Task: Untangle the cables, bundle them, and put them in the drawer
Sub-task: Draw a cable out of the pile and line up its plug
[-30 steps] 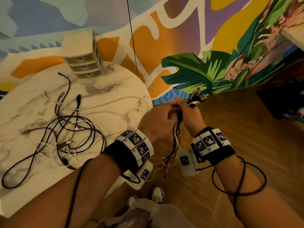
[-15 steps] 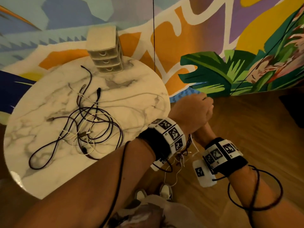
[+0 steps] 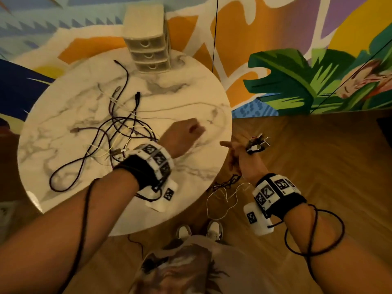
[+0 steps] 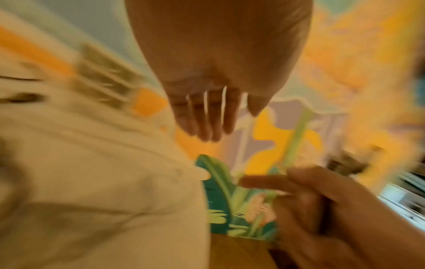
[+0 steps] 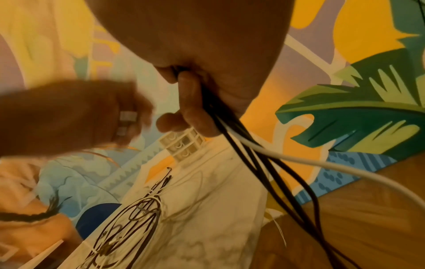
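A tangle of black and white cables (image 3: 118,132) lies on the round marble table (image 3: 63,124). A small three-drawer unit (image 3: 148,45) stands at the table's far edge, its drawers closed. My right hand (image 3: 244,153) is off the table's right edge and grips a bundle of cables, connector ends (image 3: 257,143) sticking up. The strands (image 3: 229,183) hang below the hand. In the right wrist view the black and white cables (image 5: 220,116) pass through my curled fingers. My left hand (image 3: 184,134) hovers over the table's right side, fingers (image 4: 207,116) straight, holding nothing.
A painted mural wall (image 3: 297,81) rises behind the table. Wooden floor (image 3: 318,155) spreads to the right. My shoes (image 3: 214,228) stand close to the table's near edge. A dark camera lead (image 3: 314,232) loops around my right forearm.
My left hand has let go of the bundle and swung left over the table. The right hand keeps the bundle, now lower and beside the table edge. The view has turned toward the table.
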The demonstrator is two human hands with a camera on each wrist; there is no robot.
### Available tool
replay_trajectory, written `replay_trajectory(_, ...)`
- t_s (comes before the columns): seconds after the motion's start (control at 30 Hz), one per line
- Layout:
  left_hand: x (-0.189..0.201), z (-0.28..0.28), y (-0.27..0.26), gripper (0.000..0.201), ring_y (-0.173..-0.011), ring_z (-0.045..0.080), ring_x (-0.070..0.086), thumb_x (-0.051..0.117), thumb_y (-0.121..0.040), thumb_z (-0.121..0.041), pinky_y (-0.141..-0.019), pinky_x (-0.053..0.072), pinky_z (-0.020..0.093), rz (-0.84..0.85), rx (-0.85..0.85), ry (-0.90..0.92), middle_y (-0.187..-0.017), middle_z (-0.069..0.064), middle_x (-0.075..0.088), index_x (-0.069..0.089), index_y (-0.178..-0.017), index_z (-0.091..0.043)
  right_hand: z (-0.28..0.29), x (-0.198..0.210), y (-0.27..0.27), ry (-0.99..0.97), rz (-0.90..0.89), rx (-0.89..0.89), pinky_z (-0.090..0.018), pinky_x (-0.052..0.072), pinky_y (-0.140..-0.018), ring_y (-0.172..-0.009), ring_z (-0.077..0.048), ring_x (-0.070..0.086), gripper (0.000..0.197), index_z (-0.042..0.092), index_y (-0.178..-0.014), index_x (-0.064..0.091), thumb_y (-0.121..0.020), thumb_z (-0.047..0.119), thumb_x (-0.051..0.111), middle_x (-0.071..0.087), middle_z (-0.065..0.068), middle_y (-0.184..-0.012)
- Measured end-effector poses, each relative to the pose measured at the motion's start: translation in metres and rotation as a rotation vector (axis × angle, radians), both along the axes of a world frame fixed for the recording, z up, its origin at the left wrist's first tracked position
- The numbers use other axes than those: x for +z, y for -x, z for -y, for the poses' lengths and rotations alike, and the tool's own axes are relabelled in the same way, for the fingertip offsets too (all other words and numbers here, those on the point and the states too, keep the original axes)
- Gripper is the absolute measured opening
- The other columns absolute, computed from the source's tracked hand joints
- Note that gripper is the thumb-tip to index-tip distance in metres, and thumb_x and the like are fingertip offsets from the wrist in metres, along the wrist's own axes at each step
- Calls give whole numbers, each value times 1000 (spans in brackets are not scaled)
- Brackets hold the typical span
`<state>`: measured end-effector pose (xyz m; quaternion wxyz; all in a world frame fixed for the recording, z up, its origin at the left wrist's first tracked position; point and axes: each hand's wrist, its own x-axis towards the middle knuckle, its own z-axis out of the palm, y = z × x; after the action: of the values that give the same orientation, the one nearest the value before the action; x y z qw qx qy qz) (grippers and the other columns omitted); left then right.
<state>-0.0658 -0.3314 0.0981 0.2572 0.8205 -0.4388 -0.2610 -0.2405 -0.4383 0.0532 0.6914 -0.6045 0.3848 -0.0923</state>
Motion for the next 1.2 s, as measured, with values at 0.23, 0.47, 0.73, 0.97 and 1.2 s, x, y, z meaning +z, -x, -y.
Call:
replay_trajectory(0.23,-79,-122,-20,38,-94,28,63,46,-95,-41,-77,48,29,88,-228,-787,-102,11,69,68,-95,-10,-14,-25,-5,-48,-67,68,-20,26,-39,-39,-12,35,44,9,-97,71,-101,24,30,51,-9,-54)
replay_trajectory(0.47,-94,-130,9,37,-104,34,58,40,-95,-33,-72,43,38,334,65,-615,-122,10,53,40,-126,-13,-30,-44,-18,-152,-137,121,-19,23,-35,-35,-12,32,51,2,-88,72,-102,29,31,49,-9,-48)
replay_trajectory(0.73,-95,-136,26,26,-105,30,51,46,-93,-20,-73,48,39,396,1,-398,-121,9,49,50,-117,-11,-55,-44,-24,-133,-187,235,-16,26,-33,-31,-8,35,51,3,-83,71,-103,27,30,47,-13,-51)
replay_trajectory(0.97,-89,-125,44,18,-76,25,58,67,-79,-19,-54,45,30,532,47,-73,-90,6,61,61,-96,-13,-83,-43,-51,-198,-221,371,-20,25,-36,-36,-12,29,46,10,-102,66,-101,42,33,54,-14,-62)
replay_trajectory(1.2,-86,-132,46,34,-73,25,59,68,-78,-21,-52,42,30,497,56,-117,-90,5,61,56,-109,-12,-97,-34,-82,120,-230,451,-23,32,-55,-37,-3,45,43,15,-65,58,-100,32,38,59,1,-51)
